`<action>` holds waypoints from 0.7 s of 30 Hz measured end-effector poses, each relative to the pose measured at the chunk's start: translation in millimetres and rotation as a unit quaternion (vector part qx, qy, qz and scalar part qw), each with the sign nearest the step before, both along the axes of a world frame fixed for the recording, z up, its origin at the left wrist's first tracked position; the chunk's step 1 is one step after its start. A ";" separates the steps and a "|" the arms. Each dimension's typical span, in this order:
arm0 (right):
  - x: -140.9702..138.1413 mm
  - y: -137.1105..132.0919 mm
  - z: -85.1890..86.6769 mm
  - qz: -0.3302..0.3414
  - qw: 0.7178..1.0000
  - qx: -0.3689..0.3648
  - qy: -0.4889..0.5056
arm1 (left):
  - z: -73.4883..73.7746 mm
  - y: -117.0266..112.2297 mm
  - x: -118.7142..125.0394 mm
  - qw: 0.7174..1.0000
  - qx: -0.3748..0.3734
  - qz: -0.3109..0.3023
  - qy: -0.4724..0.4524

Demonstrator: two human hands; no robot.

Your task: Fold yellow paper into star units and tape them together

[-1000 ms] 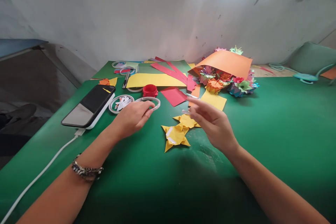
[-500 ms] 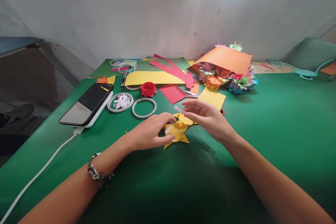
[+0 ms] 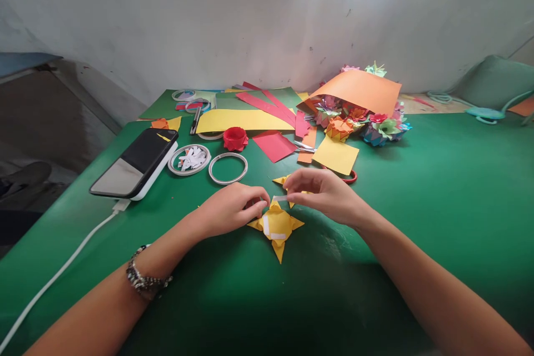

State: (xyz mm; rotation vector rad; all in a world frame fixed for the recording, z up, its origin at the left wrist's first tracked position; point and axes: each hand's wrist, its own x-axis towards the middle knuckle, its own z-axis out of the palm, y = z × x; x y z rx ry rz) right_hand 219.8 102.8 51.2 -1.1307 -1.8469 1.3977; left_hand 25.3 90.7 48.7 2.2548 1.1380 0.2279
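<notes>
Head view, smooth green table [image 3: 450, 194]: can't be told if anything's gripped by the curled left hand [image 3: 233, 208]; a pinch is formed by the right hand [image 3: 321, 194]. Yellow four-pointed paper star [image 3: 277, 223]'s set just nearside, probably for easy reach; thin whitish tape-like strip [image 3: 281, 198]'s pinched by one end, likely so the other's free.

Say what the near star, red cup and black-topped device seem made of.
Near star: matte paper or thin card, going by its folded points.
Red cup: apparently matte paper too, with crimped edges.
Device: glossy glass or plastic top, judging by its pale reflection.
</notes>
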 end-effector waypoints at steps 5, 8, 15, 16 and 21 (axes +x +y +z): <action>-1.4 -5.2 1.9 0.048 0.992 0.038 -0.109 | 1.0 -1.5 0.5 0.999 -0.035 0.016 0.000; -3.5 -7.6 0.1 0.060 0.988 0.057 -0.130 | -1.2 -3.4 0.5 0.998 -0.054 0.035 0.001; -6.9 -11.8 -5.2 0.069 0.985 0.069 -0.140 | -6.8 -4.4 2.2 0.995 -0.079 0.051 -0.013; -7.4 -12.2 -5.6 0.066 0.986 0.069 -0.140 | -7.1 -4.3 2.6 0.996 -0.078 0.052 -0.012; -9.9 -14.3 -6.3 0.036 0.987 0.067 -0.144 | -7.0 -4.5 3.4 0.996 -0.072 0.052 -0.009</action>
